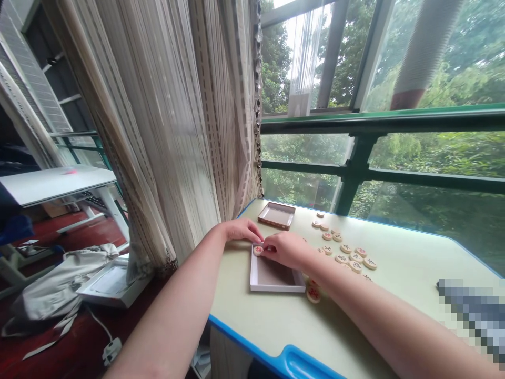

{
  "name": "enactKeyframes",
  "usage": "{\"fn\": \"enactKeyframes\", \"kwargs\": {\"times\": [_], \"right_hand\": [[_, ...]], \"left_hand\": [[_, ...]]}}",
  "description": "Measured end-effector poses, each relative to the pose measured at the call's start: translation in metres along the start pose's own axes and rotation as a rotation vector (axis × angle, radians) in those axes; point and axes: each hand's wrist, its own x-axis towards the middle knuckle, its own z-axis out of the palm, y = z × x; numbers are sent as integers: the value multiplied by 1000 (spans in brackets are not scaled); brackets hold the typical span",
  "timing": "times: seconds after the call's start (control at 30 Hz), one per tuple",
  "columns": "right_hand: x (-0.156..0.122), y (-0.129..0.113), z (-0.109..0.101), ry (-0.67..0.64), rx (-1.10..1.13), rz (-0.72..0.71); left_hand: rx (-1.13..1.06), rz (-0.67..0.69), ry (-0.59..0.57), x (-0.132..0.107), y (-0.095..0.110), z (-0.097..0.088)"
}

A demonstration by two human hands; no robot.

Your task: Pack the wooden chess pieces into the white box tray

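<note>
The grip of the right hand (pixel 286 249), just below the frame's centre, has its fingertips at a round piece (pixel 258 251) in the upper-left corner of the open box (pixel 278 288); whether they clamp it, I cannot tell. The left hand (pixel 241 230) reaches that corner's rim, its closure unclear. Loose pieces (pixel 355 267) lie rightward on the bench (pixel 410 252).

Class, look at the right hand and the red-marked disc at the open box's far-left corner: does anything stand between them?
Nothing visible does. The fingertips of the right hand are right at the red-marked disc. The left hand is by the far rim of the box, not between them.
</note>
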Motion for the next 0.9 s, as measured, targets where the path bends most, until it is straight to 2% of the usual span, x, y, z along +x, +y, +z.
{"fn": "enactKeyframes", "kwargs": {"times": [0.2,0.47,0.9], "right_hand": [[1,-1,4,47,-8,-8],[0,2,-2,47,-5,-3],[2,5,5,88,9,-12]], "left_hand": [[-18,-6,-15,-3,3,1],[-37,-12,-16,-7,10,4],[-53,-14,6,-6,7,5]]}}
